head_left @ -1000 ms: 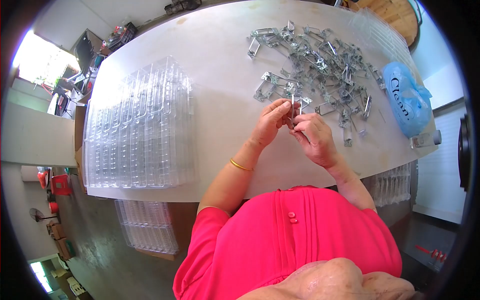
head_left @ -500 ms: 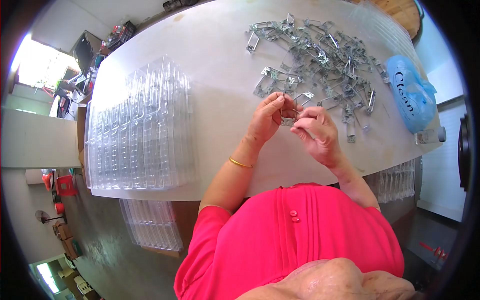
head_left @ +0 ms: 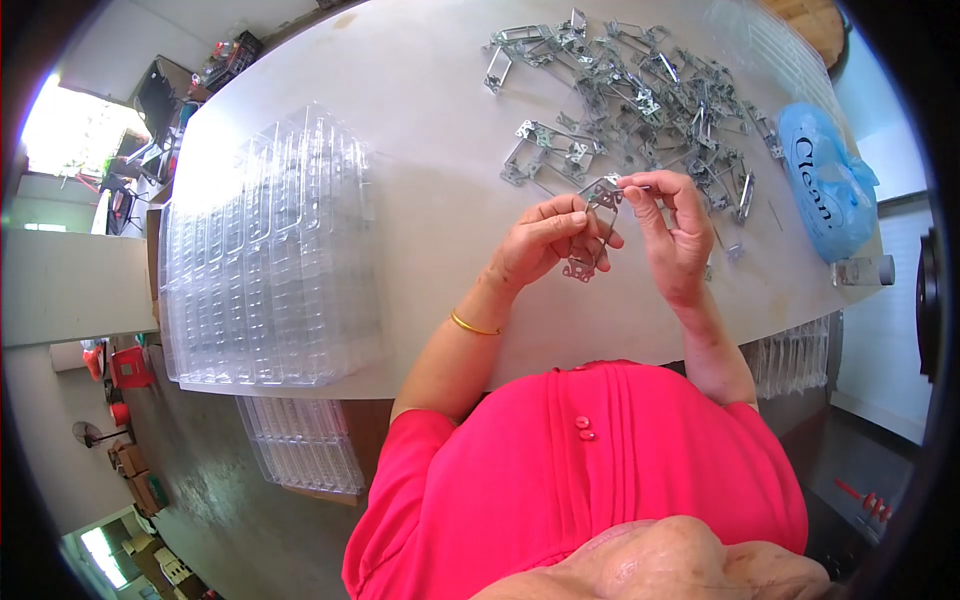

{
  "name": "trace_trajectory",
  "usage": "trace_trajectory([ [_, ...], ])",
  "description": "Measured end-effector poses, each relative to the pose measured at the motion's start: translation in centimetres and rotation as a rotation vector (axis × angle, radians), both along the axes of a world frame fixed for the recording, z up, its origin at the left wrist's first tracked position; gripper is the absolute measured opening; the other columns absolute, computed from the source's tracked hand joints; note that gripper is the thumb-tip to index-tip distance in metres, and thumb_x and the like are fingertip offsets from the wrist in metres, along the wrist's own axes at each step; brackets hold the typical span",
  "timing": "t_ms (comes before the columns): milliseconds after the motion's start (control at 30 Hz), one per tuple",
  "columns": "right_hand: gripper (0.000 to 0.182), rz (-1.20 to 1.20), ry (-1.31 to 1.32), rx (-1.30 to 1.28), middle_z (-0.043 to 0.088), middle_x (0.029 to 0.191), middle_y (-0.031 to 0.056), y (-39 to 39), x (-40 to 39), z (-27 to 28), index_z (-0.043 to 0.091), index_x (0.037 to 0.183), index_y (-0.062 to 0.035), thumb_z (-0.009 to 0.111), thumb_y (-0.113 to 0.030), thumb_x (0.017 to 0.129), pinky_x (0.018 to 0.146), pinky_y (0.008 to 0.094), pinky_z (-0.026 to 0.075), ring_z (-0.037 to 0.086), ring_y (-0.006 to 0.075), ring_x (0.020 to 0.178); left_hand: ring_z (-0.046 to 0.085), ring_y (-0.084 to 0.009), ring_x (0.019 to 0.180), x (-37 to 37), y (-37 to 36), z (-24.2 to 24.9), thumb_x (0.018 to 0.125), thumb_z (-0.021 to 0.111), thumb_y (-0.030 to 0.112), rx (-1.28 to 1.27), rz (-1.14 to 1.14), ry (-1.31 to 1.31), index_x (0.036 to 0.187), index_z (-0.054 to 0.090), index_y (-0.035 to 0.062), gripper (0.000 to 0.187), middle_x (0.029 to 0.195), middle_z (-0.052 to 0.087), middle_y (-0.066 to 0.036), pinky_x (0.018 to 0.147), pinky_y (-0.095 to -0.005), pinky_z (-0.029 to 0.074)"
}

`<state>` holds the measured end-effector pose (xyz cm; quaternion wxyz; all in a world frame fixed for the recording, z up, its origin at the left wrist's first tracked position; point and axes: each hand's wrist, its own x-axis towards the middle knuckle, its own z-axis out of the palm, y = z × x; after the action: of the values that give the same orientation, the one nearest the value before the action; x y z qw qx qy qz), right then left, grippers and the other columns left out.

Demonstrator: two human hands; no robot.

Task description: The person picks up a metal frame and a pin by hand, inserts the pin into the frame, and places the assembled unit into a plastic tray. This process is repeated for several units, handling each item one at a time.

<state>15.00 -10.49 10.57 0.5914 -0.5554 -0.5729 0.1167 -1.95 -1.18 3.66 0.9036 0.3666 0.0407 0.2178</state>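
Observation:
Between the fingers of my left hand (head_left: 548, 238) is a small metal frame (head_left: 578, 268), made of perforated end plates joined by thin rods. It tilts upward to the right above the table. My right hand (head_left: 675, 235) pinches near the frame's upper end plate, thumb and forefinger together; whether a small part is between them I cannot make out. Just beyond both hands, a tangled pile of similar metal frames (head_left: 650, 100) lies on the table. One group of frames (head_left: 552, 150) sits at the near left side of that pile.
Stacked clear plastic trays (head_left: 270, 260) cover the left part of the white table (head_left: 430, 130). At right are a blue plastic bag (head_left: 825, 185) marked "Clean" and a clear bottle (head_left: 862, 271). More trays (head_left: 300, 440) stand below the table edge.
My right hand has moved up and to the right, from the frame's lower part to its upper end. The frame now shows more fully in my left hand.

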Motion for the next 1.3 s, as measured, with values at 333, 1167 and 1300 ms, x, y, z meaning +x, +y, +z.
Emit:
trace_trajectory([
  [333, 0.010, 0.037, 0.027, 0.007, 0.072, 0.101, 0.0111, 0.8, -0.4, -0.7, 0.064, 0.102, -0.0024, 0.070, -0.003, 0.094, 0.084, 0.0306, 0.054, 0.070, 0.0176, 0.093, 0.071, -0.0303, 0.079, -0.3, -0.1, 0.7, 0.104, 0.052, 0.026, 0.000, -0.036, 0.028, 0.097, 0.060, 0.0007, 0.028, 0.101, 0.067, -0.026, 0.059, -0.0341, 0.053],
  [1167, 0.024, 0.054, 0.007, -0.258, 0.061, 0.071, 0.0024, -0.3, 0.1, -0.8, 0.061, 0.085, -0.0027, 0.065, -0.020, 0.102, 0.059, 0.0255, 0.047, 0.056, 0.0084, 0.063, 0.062, -0.0139, 0.078, -0.4, 0.2, 1.3, 0.088, 0.080, 0.014, 0.189, 0.190, 0.175, 0.092, 0.057, 0.0047, 0.025, 0.103, 0.069, -0.015, 0.058, -0.0252, 0.050],
  [1300, 0.035, 0.086, 0.260, -0.404, 0.059, 0.068, 0.0003, -0.3, -0.4, -0.8, 0.059, 0.082, -0.0033, 0.059, -0.030, 0.105, 0.054, 0.0237, 0.043, 0.052, 0.0057, 0.060, 0.062, -0.0123, 0.080, -0.4, 0.1, 1.4, 0.085, 0.083, 0.012, 0.204, 0.183, 0.237, 0.095, 0.056, 0.0051, 0.029, 0.105, 0.069, -0.013, 0.059, -0.0247, 0.050],
])
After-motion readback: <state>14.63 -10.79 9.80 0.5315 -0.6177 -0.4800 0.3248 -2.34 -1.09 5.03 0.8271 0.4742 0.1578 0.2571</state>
